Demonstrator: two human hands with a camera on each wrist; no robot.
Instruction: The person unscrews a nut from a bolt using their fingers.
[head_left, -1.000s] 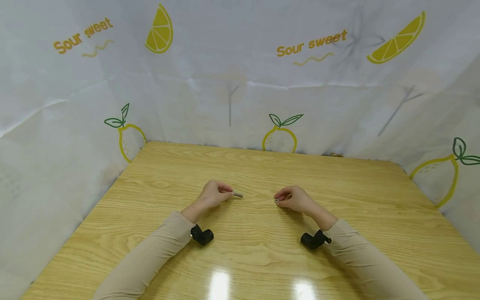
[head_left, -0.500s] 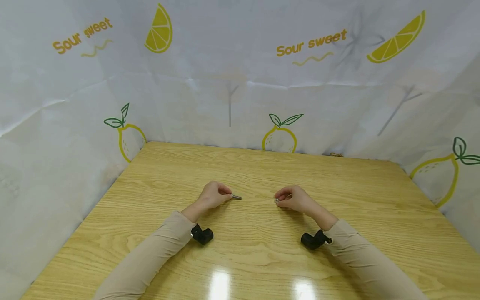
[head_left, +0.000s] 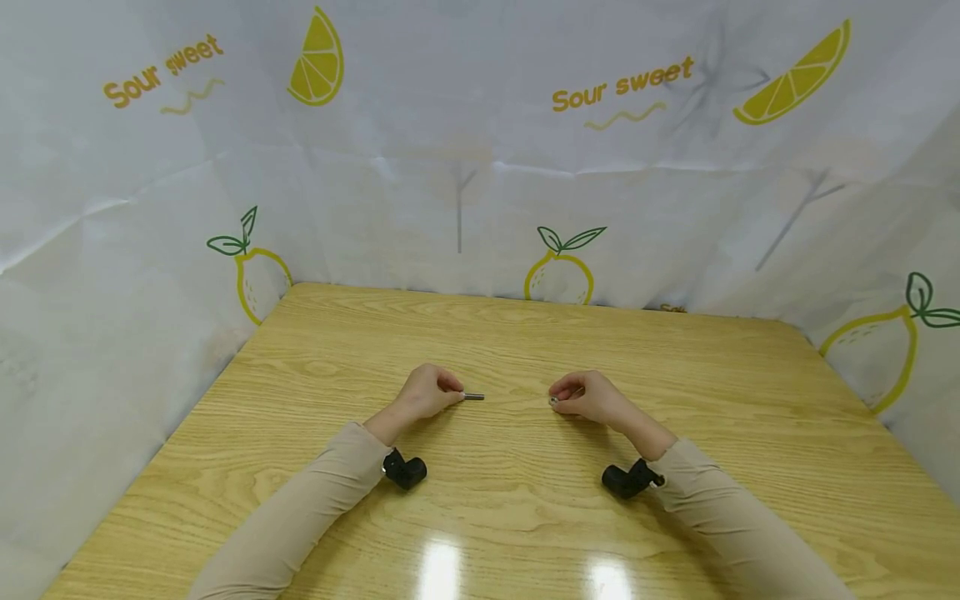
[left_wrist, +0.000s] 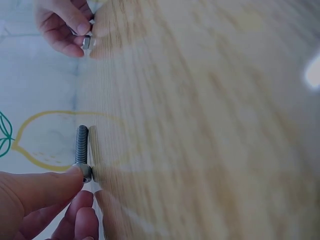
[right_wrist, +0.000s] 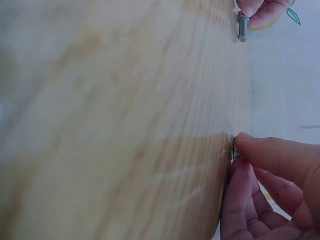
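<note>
A silver threaded bolt (left_wrist: 82, 145) is pinched at its head by the thumb and fingers of my left hand (head_left: 429, 392). Its shank sticks out toward the right hand, low over the wooden table (head_left: 495, 500). My right hand (head_left: 596, 398) pinches a small metal nut (head_left: 553, 401) between thumb and fingertips. In the left wrist view the nut (left_wrist: 86, 42) shows beside the far hand's fingertips; the right wrist view has it mostly covered by the thumb. A gap separates bolt and nut.
A white cloth (head_left: 405, 217) printed with lemons rises behind the table and along both sides. Black wrist cameras, one on the left wrist (head_left: 405, 470) and one on the right wrist (head_left: 630, 480), sit just above the tabletop.
The bolt's free end has dipped slightly and now lies about level in the head view. My right hand and the nut have stayed in place.
</note>
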